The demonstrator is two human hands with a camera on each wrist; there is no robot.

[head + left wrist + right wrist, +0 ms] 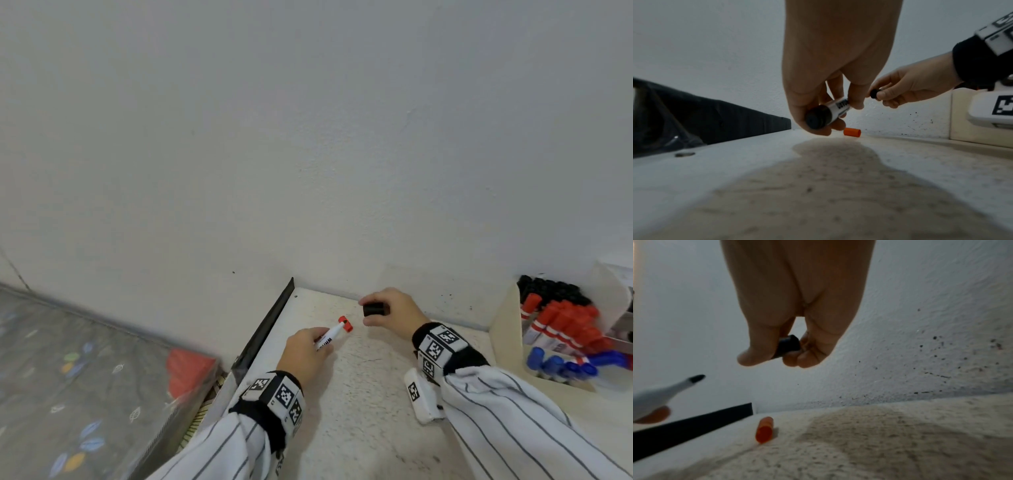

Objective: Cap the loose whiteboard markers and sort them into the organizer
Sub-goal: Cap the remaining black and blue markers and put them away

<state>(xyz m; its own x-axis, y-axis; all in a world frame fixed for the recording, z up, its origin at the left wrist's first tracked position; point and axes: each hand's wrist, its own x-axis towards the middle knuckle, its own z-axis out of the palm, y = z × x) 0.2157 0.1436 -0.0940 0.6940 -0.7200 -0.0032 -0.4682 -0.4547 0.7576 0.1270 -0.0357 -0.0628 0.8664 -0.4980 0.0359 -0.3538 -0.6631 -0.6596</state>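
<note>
My left hand point(320, 342) grips a white whiteboard marker point(330, 335) by the barrel. Its bare black tip point(696, 378) points away from me, towards the wall. The marker's black end plug point(816, 120) faces the left wrist camera. A loose red cap point(346, 323) lies on the table just beyond the tip. To the right, my right hand point(368, 312) pinches a black cap point(376, 310) between thumb and fingers, a short way from the tip. The cardboard organizer point(507, 329) stands at the right and holds black, red and blue markers in groups.
The white speckled table point(359, 411) meets the wall point(342, 171) right behind the hands. A black strip point(270, 325) runs along the table's left edge. Beyond it, lower down, lie a patterned cover point(85, 377) and a red object point(186, 373).
</note>
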